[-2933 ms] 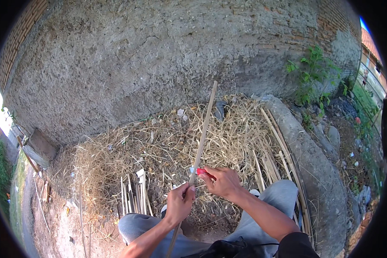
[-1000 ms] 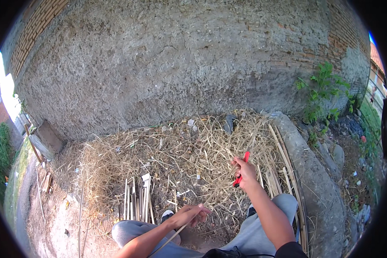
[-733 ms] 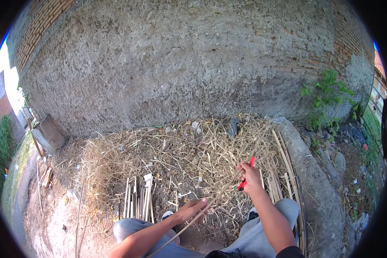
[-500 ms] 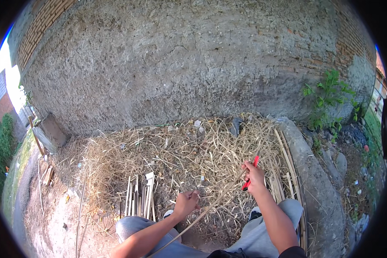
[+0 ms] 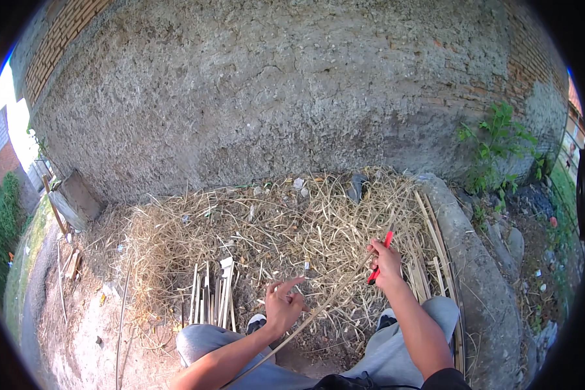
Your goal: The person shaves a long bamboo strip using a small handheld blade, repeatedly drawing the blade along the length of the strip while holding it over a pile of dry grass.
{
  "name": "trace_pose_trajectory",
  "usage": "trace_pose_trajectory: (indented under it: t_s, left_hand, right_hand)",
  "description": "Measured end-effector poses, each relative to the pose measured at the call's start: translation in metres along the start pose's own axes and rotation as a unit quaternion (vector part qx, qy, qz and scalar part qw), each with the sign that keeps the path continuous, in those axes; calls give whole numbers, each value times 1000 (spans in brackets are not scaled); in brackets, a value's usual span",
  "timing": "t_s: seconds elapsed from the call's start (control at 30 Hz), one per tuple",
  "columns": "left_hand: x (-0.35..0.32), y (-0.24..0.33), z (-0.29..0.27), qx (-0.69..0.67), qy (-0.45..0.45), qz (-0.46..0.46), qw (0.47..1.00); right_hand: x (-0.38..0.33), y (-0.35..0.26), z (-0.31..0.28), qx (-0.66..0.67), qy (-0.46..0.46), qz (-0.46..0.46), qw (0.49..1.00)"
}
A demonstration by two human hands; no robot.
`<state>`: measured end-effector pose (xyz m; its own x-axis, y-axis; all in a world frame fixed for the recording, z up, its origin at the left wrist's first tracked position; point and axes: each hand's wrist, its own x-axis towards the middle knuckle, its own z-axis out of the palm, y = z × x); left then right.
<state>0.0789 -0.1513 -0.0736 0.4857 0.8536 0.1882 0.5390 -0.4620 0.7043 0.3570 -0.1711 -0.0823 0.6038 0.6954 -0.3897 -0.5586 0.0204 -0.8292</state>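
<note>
The pale strip (image 5: 302, 324) is slanting above the grey trousers (image 5: 201, 341), seemingly being steadied by the right hand (image 5: 387, 261), which is clasping a red tool (image 5: 389, 238), while the left hand (image 5: 282, 309) is hovering nearby, fingers parted.

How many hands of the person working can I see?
2. The left hand is low in the middle, fingers partly open, near a long thin strip. The right hand is farther right, holding a red tool. Some fingers are hidden.
</note>
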Motion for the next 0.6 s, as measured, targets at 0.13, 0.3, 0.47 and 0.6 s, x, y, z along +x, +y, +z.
trace_pose_trajectory:
  t_s: [0.13, 0.3, 0.47, 0.6]
  left_hand:
    - [-2, 3, 9, -186, -72, -182, 963]
    - [-5, -26, 26, -262, -80, -134, 952]
    - [0, -6, 20, -283, -176, -213, 919]
    - [0, -6, 16, -385, -271, -260, 843]
  right_hand:
    - [0, 1, 0, -4, 1, -1, 1000]
    - [0, 1, 7, -3, -12, -4, 1000]
    - [-1, -1, 7, -17, -9, -7, 1000]
    - [-2, 1, 7, -15, -13, -11, 1000]
